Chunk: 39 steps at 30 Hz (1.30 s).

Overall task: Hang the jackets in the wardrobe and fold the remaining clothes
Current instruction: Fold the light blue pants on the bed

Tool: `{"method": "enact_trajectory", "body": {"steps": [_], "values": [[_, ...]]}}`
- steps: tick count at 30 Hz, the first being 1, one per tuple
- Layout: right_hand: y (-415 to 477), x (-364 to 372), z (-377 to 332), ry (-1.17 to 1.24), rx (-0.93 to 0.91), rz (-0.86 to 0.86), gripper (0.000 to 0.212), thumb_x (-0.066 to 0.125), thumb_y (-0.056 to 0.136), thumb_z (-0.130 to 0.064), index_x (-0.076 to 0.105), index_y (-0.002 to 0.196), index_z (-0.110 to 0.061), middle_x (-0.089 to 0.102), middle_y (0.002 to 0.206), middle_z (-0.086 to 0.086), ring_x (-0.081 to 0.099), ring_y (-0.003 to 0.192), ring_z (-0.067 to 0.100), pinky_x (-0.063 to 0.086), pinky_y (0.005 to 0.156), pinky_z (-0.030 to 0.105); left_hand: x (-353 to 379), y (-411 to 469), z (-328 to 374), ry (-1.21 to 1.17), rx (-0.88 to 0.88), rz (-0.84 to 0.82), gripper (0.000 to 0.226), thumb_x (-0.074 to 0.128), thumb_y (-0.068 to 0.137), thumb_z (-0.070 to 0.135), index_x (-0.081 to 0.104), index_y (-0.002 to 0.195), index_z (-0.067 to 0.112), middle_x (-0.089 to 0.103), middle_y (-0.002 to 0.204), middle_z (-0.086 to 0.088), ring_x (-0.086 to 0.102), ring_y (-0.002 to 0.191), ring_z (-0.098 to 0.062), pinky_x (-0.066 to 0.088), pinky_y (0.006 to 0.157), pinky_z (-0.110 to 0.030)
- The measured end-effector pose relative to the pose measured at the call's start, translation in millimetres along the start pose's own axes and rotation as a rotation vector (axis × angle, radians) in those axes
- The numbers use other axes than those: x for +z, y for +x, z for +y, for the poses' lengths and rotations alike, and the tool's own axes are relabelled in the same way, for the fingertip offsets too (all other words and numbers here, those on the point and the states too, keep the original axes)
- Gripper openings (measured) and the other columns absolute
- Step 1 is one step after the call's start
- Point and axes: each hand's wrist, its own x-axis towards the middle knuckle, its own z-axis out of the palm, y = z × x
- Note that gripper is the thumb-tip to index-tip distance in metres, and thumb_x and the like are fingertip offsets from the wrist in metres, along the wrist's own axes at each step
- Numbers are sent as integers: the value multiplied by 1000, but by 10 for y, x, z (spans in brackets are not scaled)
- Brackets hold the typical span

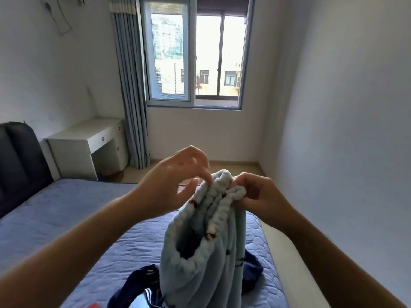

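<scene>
A navy striped garment (145,277) lay on the blue bed (66,218), beneath a pale blue fleece garment (200,252) held upright. The right hand (260,196) pinched its gathered waistband. The left hand (173,183), fingers loosely spread, touched its top edge before the window (193,56).

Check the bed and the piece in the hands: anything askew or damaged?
Nothing damaged. The light blue fleece garment hangs bunched from the right hand; a navy striped garment lies crumpled on the bed beneath it, unfolded.
</scene>
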Motion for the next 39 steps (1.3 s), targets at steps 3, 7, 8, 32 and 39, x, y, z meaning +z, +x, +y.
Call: {"method": "enact_trajectory", "body": {"steps": [3, 7, 8, 32, 39], "values": [[-77, -38, 109, 9, 1, 74, 21, 65, 74, 23, 62, 85, 5, 63, 83, 13, 57, 81, 20, 50, 81, 42, -3, -195, 120, -18, 110, -64, 7, 65, 86, 15, 71, 88, 16, 65, 91, 7, 59, 87, -9, 47, 83, -18], [-123, -60, 163, 42, -36, 101, 22, 64, 75, 23, 63, 88, 5, 66, 79, -2, 62, 76, 0, 51, 74, 16, 110, -376, 150, 249, 109, -441, 7, 76, 78, 22, 69, 81, 21, 63, 65, 9, 59, 55, -7, 52, 57, -18], [-135, -45, 172, 62, -37, 98, 24, 64, 75, 23, 63, 87, 2, 67, 77, -5, 62, 75, -1, 51, 73, 15, 150, -398, 145, 360, 56, -482, 17, 82, 68, 20, 67, 74, 23, 58, 55, 9, 55, 44, -8, 47, 44, -18], [-284, -176, 531, 83, 81, 198, 13, 64, 77, 19, 63, 88, 13, 63, 79, 11, 62, 76, 9, 53, 74, 26, 954, -250, 92, 534, -180, -846, 16, 52, 82, 20, 64, 91, 20, 64, 97, -1, 60, 87, -24, 32, 74, -27], [-303, -369, 575, 89, 117, 246, 20, 63, 75, 23, 63, 93, 12, 63, 87, 15, 65, 74, 5, 54, 71, 18, 676, -264, -153, 164, -11, -640, 8, 50, 91, 23, 55, 88, 19, 54, 117, 4, 62, 79, -23, 50, 68, -36]]}}
